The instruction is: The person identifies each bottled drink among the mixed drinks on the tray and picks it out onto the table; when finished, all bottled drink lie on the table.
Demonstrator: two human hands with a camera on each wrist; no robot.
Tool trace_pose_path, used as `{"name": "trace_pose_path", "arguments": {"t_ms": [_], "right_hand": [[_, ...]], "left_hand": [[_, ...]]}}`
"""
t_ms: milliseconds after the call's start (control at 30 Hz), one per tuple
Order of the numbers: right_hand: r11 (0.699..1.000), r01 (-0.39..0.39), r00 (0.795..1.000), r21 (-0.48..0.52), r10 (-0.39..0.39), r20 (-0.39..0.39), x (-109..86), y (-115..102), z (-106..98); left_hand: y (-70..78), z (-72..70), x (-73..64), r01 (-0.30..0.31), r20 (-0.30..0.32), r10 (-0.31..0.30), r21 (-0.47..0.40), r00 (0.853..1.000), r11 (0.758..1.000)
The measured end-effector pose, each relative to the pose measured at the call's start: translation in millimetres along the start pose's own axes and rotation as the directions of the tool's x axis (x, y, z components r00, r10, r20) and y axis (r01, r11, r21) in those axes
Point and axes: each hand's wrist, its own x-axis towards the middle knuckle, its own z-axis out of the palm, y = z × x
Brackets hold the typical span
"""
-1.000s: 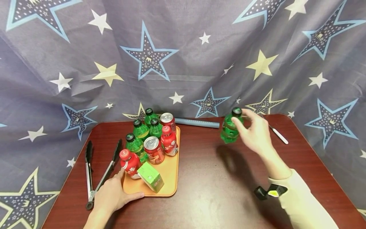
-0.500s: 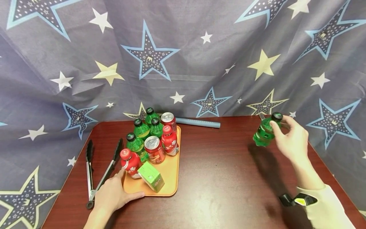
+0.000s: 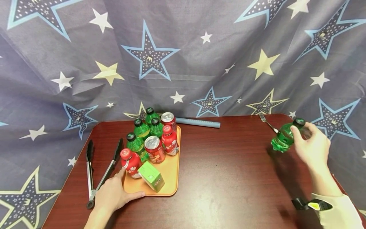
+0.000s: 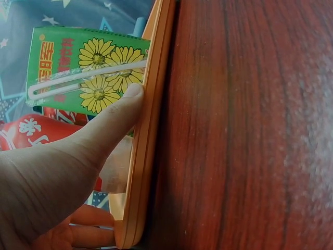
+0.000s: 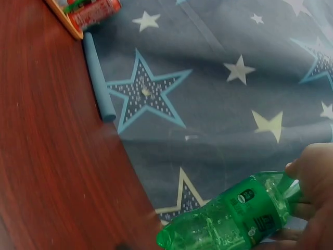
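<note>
My right hand [image 3: 313, 147] pinches a green plastic bottle [image 3: 284, 137] near its black cap. The bottle leans above the table's right side, and its clear liquid shows in the right wrist view. My left hand [image 3: 111, 192] spans the near-left corner of an orange tray [image 3: 168, 187], its thumb stretched along the near rim. On the tray, close to that hand, are a red bottle [image 3: 131, 163] and a tilted green drink carton [image 3: 151, 176] with a straw, its flower print visible in the left wrist view. Behind them stand several green bottles [image 3: 136, 145], red cans [image 3: 154, 150] and another red bottle [image 3: 170, 141].
Tongs [image 3: 91, 190] with black tips lie spread at the left of the tray. Along the back edge lies a blue-grey rod [image 3: 198, 122]. A fork [image 3: 267, 121] rests at the back right, partly behind the held bottle. A star-patterned curtain [image 3: 183, 57] hangs behind the table.
My right hand has carried the green bottle to the right, away from the tray, uncovering the fork's tines. My left hand and the tray stay where they were.
</note>
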Motion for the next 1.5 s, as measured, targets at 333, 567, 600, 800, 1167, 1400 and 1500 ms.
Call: {"name": "trace_pose_path", "arguments": {"t_ms": [333,567,600,800,1167,1400,1500], "right_hand": [[0.986,-0.158,0.987,-0.056,0.157,-0.025,4.5,28,-12],[0.972,-0.227,0.974,-0.059,0.224,-0.042,8.5,41,-16],[0.971,-0.232,0.972,-0.054,0.229,-0.043,8.4,43,-16],[0.963,-0.263,0.965,-0.059,0.263,-0.015,5.7,48,-19],[0.958,-0.278,0.961,-0.067,0.278,-0.006,5.0,53,-11],[0.961,-0.270,0.963,-0.066,0.271,0.005,3.4,53,-8],[0.967,-0.250,0.968,-0.054,0.251,0.007,2.9,53,-7]], "left_hand": [[-0.5,0.0,0.3,0.004,0.020,-0.004,0.003,1.000,1.000],[-1.7,1.4,0.4,-0.004,-0.002,0.004,-0.002,1.000,1.000],[-1.8,1.8,0.3,-0.010,-0.009,0.010,-0.003,1.000,1.000],[-2.1,2.7,-0.3,-0.025,-0.026,0.025,-0.006,0.999,1.000],[-2.5,1.7,-1.9,-0.019,-0.030,0.019,-0.008,0.999,1.000],[-2.3,0.9,-1.5,-0.020,-0.032,0.020,-0.015,0.999,1.000],[-2.2,1.3,-1.2,-0.017,-0.030,0.016,-0.015,0.999,1.000]]}}
